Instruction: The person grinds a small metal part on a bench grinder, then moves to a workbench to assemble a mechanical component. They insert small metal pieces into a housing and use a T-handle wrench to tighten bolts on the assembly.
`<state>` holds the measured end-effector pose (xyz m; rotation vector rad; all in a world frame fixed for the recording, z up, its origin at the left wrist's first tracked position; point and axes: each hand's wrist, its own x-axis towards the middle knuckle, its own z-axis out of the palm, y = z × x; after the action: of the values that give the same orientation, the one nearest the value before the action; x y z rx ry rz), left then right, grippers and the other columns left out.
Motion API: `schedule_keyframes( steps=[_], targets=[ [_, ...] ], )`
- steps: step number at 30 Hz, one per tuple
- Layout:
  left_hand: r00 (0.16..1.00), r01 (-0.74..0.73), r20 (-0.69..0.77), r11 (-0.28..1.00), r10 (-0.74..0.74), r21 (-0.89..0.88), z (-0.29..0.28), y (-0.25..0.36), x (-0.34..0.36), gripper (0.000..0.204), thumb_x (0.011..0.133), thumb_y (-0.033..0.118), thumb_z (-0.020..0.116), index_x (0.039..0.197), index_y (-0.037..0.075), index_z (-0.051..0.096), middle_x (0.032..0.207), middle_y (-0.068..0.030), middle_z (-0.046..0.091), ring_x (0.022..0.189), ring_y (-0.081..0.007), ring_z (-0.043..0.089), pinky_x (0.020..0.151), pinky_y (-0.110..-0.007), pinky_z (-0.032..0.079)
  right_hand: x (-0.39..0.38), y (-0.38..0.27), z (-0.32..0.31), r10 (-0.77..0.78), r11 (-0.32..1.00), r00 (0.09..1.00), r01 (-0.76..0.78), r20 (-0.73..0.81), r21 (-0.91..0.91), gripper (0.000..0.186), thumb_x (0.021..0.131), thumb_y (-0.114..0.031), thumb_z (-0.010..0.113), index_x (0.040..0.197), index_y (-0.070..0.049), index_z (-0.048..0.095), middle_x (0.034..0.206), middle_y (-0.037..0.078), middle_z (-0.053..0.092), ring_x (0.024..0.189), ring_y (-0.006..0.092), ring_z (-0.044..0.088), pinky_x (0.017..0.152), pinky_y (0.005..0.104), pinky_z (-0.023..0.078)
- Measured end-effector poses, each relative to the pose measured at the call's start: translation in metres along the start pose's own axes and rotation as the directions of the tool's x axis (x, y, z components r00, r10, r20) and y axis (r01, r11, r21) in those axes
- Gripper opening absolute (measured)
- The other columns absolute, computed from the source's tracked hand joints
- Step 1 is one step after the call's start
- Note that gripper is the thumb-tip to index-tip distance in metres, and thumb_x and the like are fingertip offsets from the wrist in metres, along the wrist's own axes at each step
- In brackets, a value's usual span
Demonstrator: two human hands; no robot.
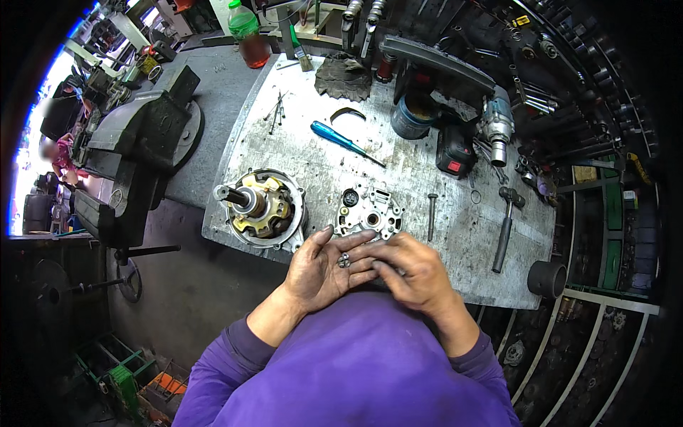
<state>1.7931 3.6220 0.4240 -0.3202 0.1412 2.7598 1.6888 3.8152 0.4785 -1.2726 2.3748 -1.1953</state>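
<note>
My left hand (321, 270) is turned palm up with its fingers stretched out. A small cluster of shiny metal pieces (344, 261), round and too small to name, rests on that palm. Over the left fingers, my right hand (413, 270) is bent, thumb and fingers drawn together; whatever they may pinch is hidden. Just beyond the hands lies a flat grey metal casting (375, 211) with holes and a round central bore, its near edge partly covered by my fingers. Left of it sits a round metal housing (299, 213) with a yellowish inner part and an upright splined shaft (229, 194).
On the metal-topped bench (299, 142) lie a blue screwdriver (341, 140), a long bolt (432, 217), a hammer (504, 235) and several thin bolts (276, 114). Farther back are a blue tub (411, 121), an impact wrench (496, 124) and a dark rag (343, 77). A vise (142, 128) stands left.
</note>
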Motion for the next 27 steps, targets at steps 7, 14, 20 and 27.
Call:
schedule_keyframes(
  steps=[7,14,20,27],
  targets=[
    [0.994,0.038,-0.11,0.99,-0.022,0.137,0.001,-0.011,0.007,0.08,0.109,0.06,0.03,0.153,-0.005,0.046,0.141,-0.0193,0.062,0.129,-0.03,0.063,0.117,-0.049,0.045,0.001,-0.002,0.022,-0.136,0.956,0.981,0.166,0.137,-0.24,0.026,0.084,-0.013,0.074,0.109,-0.009,0.077,0.098,0.006,0.066,0.087,0.0263,0.069,0.077,0.0395,0.057],
    [0.997,0.059,-0.065,0.99,-0.051,0.124,-0.002,-0.019,0.008,0.064,0.112,0.045,0.039,0.148,-0.006,0.052,0.134,-0.0206,0.065,0.123,-0.0315,0.066,0.114,-0.047,0.048,-0.013,0.003,0.015,0.042,0.995,0.991,-0.03,0.129,-0.093,0.018,0.091,-0.011,0.068,0.107,-0.004,0.072,0.1,0.01,0.063,0.083,0.0295,0.069,0.076,0.0414,0.058],
    [0.956,0.017,-0.293,0.987,0.03,0.157,-0.006,-0.016,-0.005,0.04,0.106,0.034,0.053,0.12,0.0,0.07,0.109,-0.0178,0.074,0.098,-0.0307,0.072,0.089,-0.041,0.059,-0.014,0.024,-0.004,0.182,0.948,0.982,-0.188,-0.046,-0.258,0.015,0.093,-0.009,0.069,0.107,-0.003,0.069,0.11,0.017,0.06,0.096,0.0367,0.067,0.083,0.0453,0.057],
    [0.919,-0.039,-0.378,0.98,0.112,0.196,-0.015,-0.014,-0.012,0.025,0.104,0.029,0.056,0.101,0.008,0.068,0.088,-0.0067,0.071,0.071,-0.0177,0.064,0.067,-0.031,0.051,-0.008,0.045,0.021,-0.116,0.906,0.992,0.13,0.058,-0.404,0.022,0.084,-0.009,0.076,0.106,-0.008,0.073,0.117,0.017,0.059,0.109,0.0371,0.06,0.092,0.046,0.051]
  ],
)
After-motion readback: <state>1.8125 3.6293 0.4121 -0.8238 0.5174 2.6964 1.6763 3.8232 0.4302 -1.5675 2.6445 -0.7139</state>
